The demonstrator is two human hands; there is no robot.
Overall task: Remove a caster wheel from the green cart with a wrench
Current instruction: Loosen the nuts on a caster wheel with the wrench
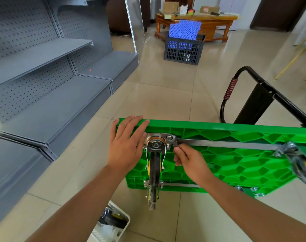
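The green cart (227, 154) lies upside down on the tiled floor, ribbed underside facing up. A caster wheel (155, 165) with a black and yellow tyre stands on its steel mounting plate (156, 137) at the cart's far left corner. My left hand (127, 145) presses flat on that corner, fingers straight, beside the plate. My right hand (189, 159) grips a small metal wrench (174, 141) whose head sits on the plate's far right bolt. A second caster (153, 194) stands nearer me, and a third caster (301, 163) is at the right edge.
Grey metal shelving (43, 84) runs along the left. The cart's black folded handle (253, 98) lies behind it. A white tray (112, 224) with parts sits near my left forearm. A dark crate with blue tiles (183, 48) and a wooden table (196, 20) stand further back.
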